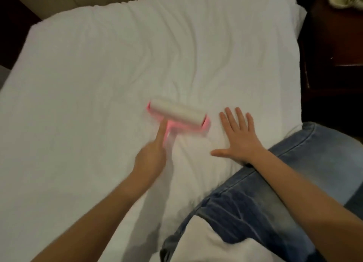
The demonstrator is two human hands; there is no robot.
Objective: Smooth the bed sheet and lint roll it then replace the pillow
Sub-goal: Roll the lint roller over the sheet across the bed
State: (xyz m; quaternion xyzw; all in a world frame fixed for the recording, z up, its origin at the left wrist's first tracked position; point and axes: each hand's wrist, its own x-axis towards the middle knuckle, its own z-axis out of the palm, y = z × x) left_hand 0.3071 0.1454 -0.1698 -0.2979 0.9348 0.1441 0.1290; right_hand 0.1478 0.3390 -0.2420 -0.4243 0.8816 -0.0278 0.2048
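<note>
— Where is the lint roller [177,112] found?
— On the bed sheet [98,75], near its middle, with the left hand [151,157] placed behind it on the near side.
— And to the right?
— The right hand [237,136] is laid flat on the bed sheet just beside the lint roller. A bent leg [294,173] is set at the near right edge.

Seen from above, a person wears faded blue denim jeans [275,193], washed pale at the knee toward 3 o'clock and darker toward 5 o'clock, with raised stitched seams. White fabric [206,248], apparently a top, shows at 6 o'clock. Both forearms are bare down to the left hand [151,157] and right hand [237,142].
</note>
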